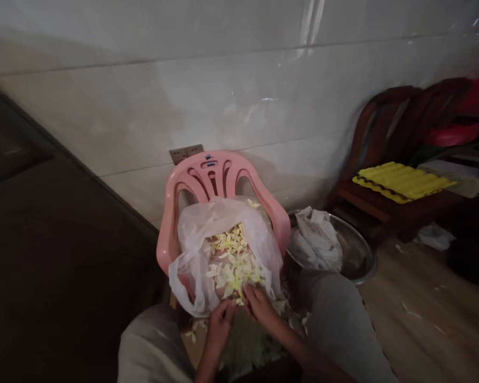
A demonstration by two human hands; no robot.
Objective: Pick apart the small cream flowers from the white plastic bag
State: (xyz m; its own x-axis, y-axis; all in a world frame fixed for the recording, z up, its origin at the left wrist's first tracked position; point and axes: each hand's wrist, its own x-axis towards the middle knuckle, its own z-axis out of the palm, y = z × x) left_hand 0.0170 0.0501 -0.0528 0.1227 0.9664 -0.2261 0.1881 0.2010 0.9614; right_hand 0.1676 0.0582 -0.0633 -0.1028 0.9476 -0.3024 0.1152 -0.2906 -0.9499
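A crumpled white plastic bag lies spread open on the seat of a small pink plastic chair. Heaped inside it are pale yellow-white flowers with slender petals. At the near edge of the heap, my right hand has its fingers pinched at a pale flower. Just left of it, my left hand is closed with thumb and finger together, close to the same flower. What sits between the left fingertips is too small to make out.
On the right stands a metal basin holding a white bag. Beyond it a wooden chair carries a yellow egg tray. Fallen petals dot the floor. A dark panel rises at left, and a tiled wall behind.
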